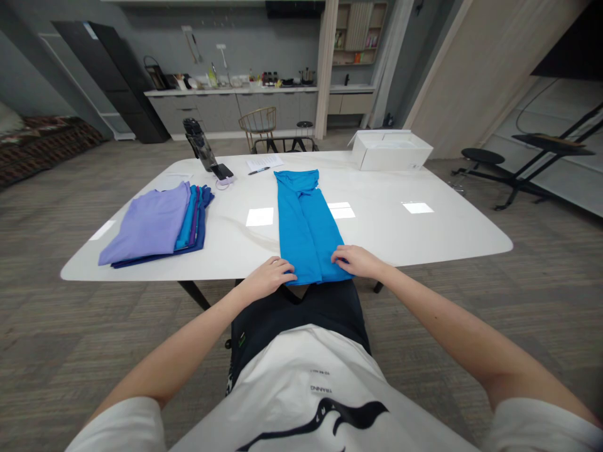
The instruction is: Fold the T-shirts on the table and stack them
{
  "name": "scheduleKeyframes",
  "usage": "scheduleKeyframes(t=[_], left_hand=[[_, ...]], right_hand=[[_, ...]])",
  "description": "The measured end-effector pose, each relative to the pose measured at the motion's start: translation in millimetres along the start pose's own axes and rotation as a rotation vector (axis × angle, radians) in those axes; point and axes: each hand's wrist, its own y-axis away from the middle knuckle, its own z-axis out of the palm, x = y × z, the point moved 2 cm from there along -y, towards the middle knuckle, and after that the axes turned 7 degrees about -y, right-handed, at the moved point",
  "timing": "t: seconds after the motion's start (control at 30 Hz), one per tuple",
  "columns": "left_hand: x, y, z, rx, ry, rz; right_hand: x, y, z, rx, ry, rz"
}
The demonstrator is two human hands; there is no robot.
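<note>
A bright blue garment (pixel 306 226) lies lengthwise on the white table (pixel 405 232), folded into a long narrow strip. Its far end is gathered and uneven, and a crease runs down its middle. At the near left corner, my left hand (pixel 271 276) has its fingers curled over the cloth's edge. My right hand (pixel 355 259) pinches the garment's right edge, a little above the near hem. The fingertips of both hands are partly hidden against the fabric.
To the left lies a stack of folded clothes (pixel 151 220), lavender on top. Behind it are a clear bottle (pixel 200 144), a phone on a stand (pixel 222 171), and a pen (pixel 259 171) by a paper. A white box (pixel 391 150) sits at the back right.
</note>
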Motion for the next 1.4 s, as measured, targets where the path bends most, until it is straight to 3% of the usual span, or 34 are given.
scheduleKeyframes(t=[0.17, 0.4, 0.6, 0.77, 0.87, 0.97, 1.03, 1.17, 1.23, 1.4], left_hand=[[3, -2, 5, 0.013, 0.02, 0.073], [-7, -3, 17, 0.094, 0.167, -0.036], [-10, -1, 17, 0.108, 0.362, -0.106], [-33, -20, -5, 0.292, 0.836, -0.416], [-72, -48, -14, 0.475, 1.069, -0.667], [-118, -78, -5, 0.611, 1.265, -0.9], [-142, -92, 11, 0.589, 1.393, -1.077], [-163, -101, 44, 0.392, 1.522, -1.285], [-165, -101, 54, 0.353, 1.479, -1.302], [-169, -103, 60, 0.387, 1.203, -1.302]], right_hand=[[16, 27, -10, -0.023, 0.0, 0.003], [31, 37, -18, -0.123, -0.198, -0.024], [32, 35, -15, -0.155, -0.234, -0.032], [26, 13, -28, -0.042, -0.459, 0.086], [35, -21, -46, 0.167, -0.682, 0.17], [60, -63, -59, 0.414, -0.82, 0.335], [81, -87, -59, 0.468, -0.802, 0.507], [109, -116, -42, 0.265, -0.669, 0.759], [116, -122, -33, 0.24, -0.572, 0.792], [120, -130, -27, 0.42, -0.335, 0.786]])
